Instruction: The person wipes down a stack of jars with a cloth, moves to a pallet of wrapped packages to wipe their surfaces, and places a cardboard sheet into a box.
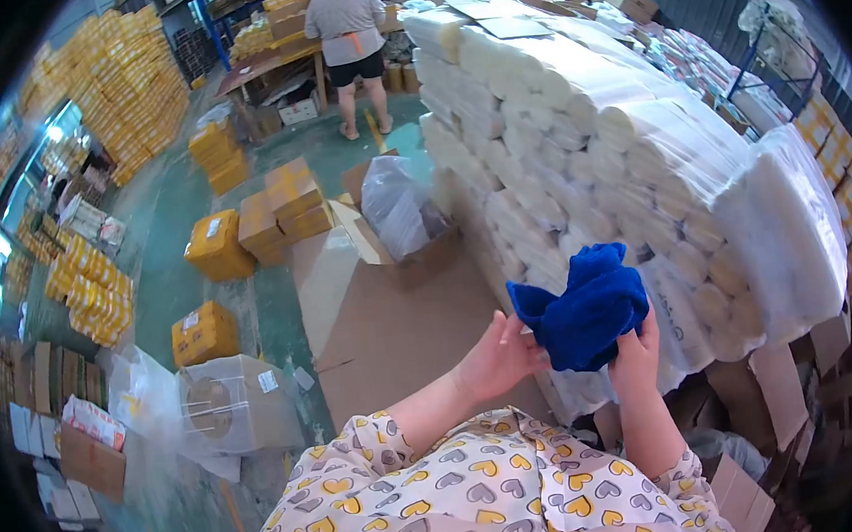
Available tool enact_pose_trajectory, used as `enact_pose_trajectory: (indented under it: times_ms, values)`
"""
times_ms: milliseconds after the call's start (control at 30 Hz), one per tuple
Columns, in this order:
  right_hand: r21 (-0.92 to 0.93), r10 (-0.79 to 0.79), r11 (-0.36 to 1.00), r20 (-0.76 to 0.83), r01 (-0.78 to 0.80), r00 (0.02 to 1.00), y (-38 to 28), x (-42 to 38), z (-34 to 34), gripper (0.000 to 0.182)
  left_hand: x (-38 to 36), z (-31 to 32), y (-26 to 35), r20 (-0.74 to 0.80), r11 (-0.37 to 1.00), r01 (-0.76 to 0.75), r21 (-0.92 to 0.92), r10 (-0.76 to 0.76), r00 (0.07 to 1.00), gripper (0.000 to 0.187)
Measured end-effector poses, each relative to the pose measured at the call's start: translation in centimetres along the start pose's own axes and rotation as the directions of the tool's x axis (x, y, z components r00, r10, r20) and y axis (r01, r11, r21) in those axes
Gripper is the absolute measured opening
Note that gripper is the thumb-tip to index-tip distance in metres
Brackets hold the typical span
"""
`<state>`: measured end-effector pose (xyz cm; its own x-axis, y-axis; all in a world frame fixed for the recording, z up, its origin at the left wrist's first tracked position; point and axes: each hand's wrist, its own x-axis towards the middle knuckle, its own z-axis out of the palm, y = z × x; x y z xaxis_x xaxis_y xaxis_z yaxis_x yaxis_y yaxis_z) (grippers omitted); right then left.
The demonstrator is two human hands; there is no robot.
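A bunched, folded deep-blue cloth (593,316) with a soft, towel-like look is held up in front of my chest. My right hand (636,358) grips it from below on its right side, thumb in front and fingers partly hidden behind. At the cloth's lower left is my left hand (501,354), its fingers stretched towards the cloth and the thumb apart from them. Those fingertips reach the cloth's edge, and some are hidden. Both forearms come out of heart-patterned sleeves.
A tall stack of plastic-wrapped white rolls (578,176) stands close on the right. Ahead is an open carton (425,251) with a plastic bag (397,204) inside. Taped boxes (217,246) stand on the green floor. Another person (349,34) stands at a far table.
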<state>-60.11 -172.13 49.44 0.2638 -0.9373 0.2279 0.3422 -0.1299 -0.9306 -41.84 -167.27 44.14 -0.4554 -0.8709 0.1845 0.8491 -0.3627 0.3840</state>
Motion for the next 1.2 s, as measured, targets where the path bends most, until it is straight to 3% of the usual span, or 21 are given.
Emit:
enact_pose_trajectory:
  times_ms: [33,67,133,167,233,267,333,367,400,467,500,533,600,633,733,800,867,933,1000,1133,1200]
  values:
    - [-0.075,-0.075,0.994,0.001,0.075,0.997,0.3,0.3,0.7,0.048,-0.1,-0.2,0.4,0.013,0.96,-0.12,0.255,0.12,0.993,0.085]
    - [-0.149,-0.149,0.978,0.004,0.148,0.989,0.6,0.5,1.4,0.047,-0.2,-0.1,0.7,0.013,0.958,-0.126,0.257,0.127,0.992,0.085]
    - [-0.132,-0.098,0.987,-0.034,0.092,0.995,1.3,0.7,2.8,0.047,-0.4,0.4,1.0,0.103,0.688,-0.339,0.642,0.361,0.927,0.1]
    - [-0.114,-0.044,0.993,-0.074,0.036,0.996,1.6,0.7,3.4,0.046,-0.4,0.6,0.9,0.101,0.692,-0.338,0.638,0.36,0.927,0.1]
    - [-0.193,0.126,0.97,-0.109,-0.145,0.986,1.8,0.2,4.8,0.044,-0.3,0.8,0.8,0.209,0.174,-0.285,0.943,0.359,0.91,0.113]
    - [-0.261,0.282,0.913,-0.154,-0.315,0.947,1.9,-0.1,5.2,0.043,-0.2,0.8,0.8,0.208,0.182,-0.287,0.94,0.359,0.91,0.113]
    - [-0.242,0.185,0.949,-0.094,-0.202,0.978,3.0,-0.6,4.5,0.042,0.1,0.6,0.8,0.125,-0.048,-0.117,0.992,0.239,0.963,0.12]
    - [-0.029,0.276,0.959,-0.124,-0.281,0.953,2.7,-0.4,4.1,0.043,0.6,-0.1,0.8,0.19,-0.232,-0.14,0.963,0.212,0.959,0.118]
    - [0.19,0.37,0.92,-0.134,-0.343,0.919,2.4,-0.2,3.8,0.043,1.3,-0.7,0.8,0.185,-0.226,-0.137,0.965,0.21,0.96,0.118]
    - [0.254,0.464,0.869,-0.119,-0.425,0.878,1.9,0.1,2.4,0.05,2.3,-1.4,0.2,0.304,-0.421,-0.2,0.885,0.196,0.932,0.117]
    - [0.201,0.44,0.882,-0.02,-0.427,0.898,1.1,0.4,2.1,0.054,2.8,-0.6,-0.1,0.1,-0.266,-0.043,0.963,0.207,0.973,0.113]
    - [0.148,0.41,0.897,0.08,-0.417,0.909,0.7,1.0,1.6,0.058,4.1,-0.9,-0.2,0.103,-0.273,-0.045,0.961,0.204,0.973,0.113]
    - [0.009,0.334,0.939,0.195,-0.342,0.922,0.8,1.5,-0.5,0.07,6.2,-1.3,-0.8,0.018,0.332,-0.141,0.933,0.347,0.938,0.103]
    - [-0.059,0.302,0.953,0.245,-0.296,0.921,0.6,1.8,-1.2,0.075,7.7,-1.6,-0.1,-0.016,0.532,-0.132,0.836,0.264,0.964,0.097]
    - [-0.117,0.29,0.957,0.315,-0.266,0.904,-0.8,2.7,-2.7,0.09,10.6,-2.0,0.7,-0.154,0.744,0.004,0.669,0.133,0.979,0.094]
    - [-0.077,0.174,0.985,0.325,-0.158,0.93,-0.2,3.5,-4.9,0.08,12.1,-0.9,0.7,-0.169,0.731,0.024,0.682,0.126,0.978,0.093]
    - [0.222,0.22,0.937,0.229,-0.271,0.948,-0.8,3.8,-5.6,0.068,13.4,-0.4,1.0,-0.21,0.594,0.175,0.785,-0.01,0.978,0.094]
    - [0.19,0.255,0.941,0.151,-0.281,0.955,-0.8,4.3,-6.0,0.094,14.2,-1.1,0.7,-0.211,0.54,0.192,0.819,-0.027,0.977,0.097]
    - [0.137,0.26,0.952,0.118,-0.275,0.958,-0.2,4.9,-5.9,0.094,14.5,-1.3,-0.3,-0.152,0.439,0.111,0.891,0.059,0.987,0.097]
    - [-0.06,0.147,0.989,0.179,-0.138,0.973,1.4,6.0,-6.6,0.093,15.6,-2.7,-0.4,-0.227,0.652,0.081,0.754,0.143,0.963,0.086]
    - [-0.018,0.08,0.997,0.279,-0.078,0.957,1.2,7.6,-7.2,0.072,16.8,-3.6,0.4,-0.194,0.656,0.001,0.755,0.222,0.956,0.073]
